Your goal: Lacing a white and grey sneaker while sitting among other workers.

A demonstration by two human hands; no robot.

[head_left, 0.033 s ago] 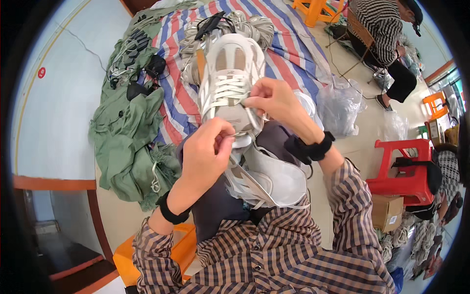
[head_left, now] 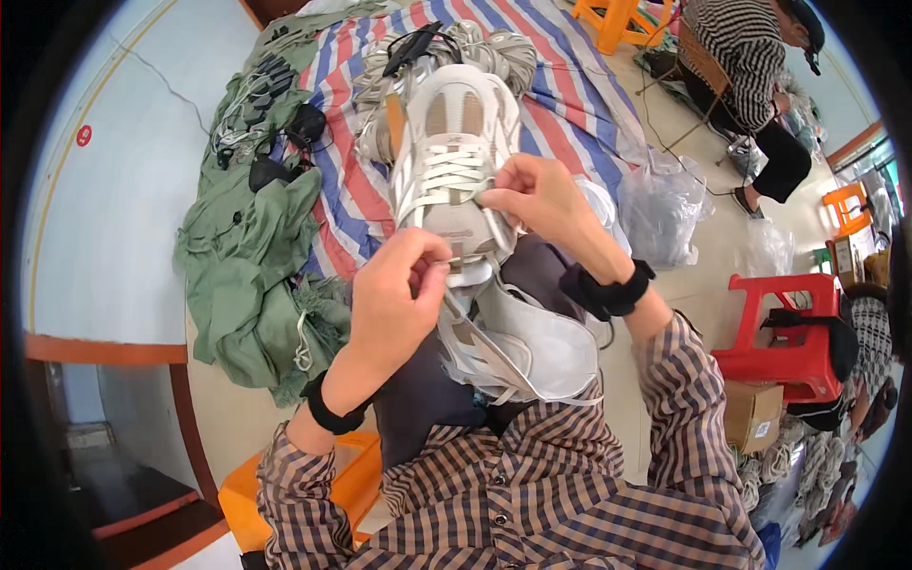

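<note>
A white and beige sneaker lies across my lap with its toe pointing away from me. Flat white shoelaces criss-cross over its tongue. My right hand has thumb and forefinger pinched at the right side of the lacing, on a lace. Close by the top of the tongue, my left hand is closed in a pinch; a thin light strand, seemingly a lace end, shows at its fingertips. A second, pale grey-white shoe rests nearer to me, below the sneaker.
Behind the sneaker, bundled laces lie on a striped sheet. Green cloth spreads at the left. Rightward are a plastic bag, a red stool and a cardboard box. A seated person bends over at the far right.
</note>
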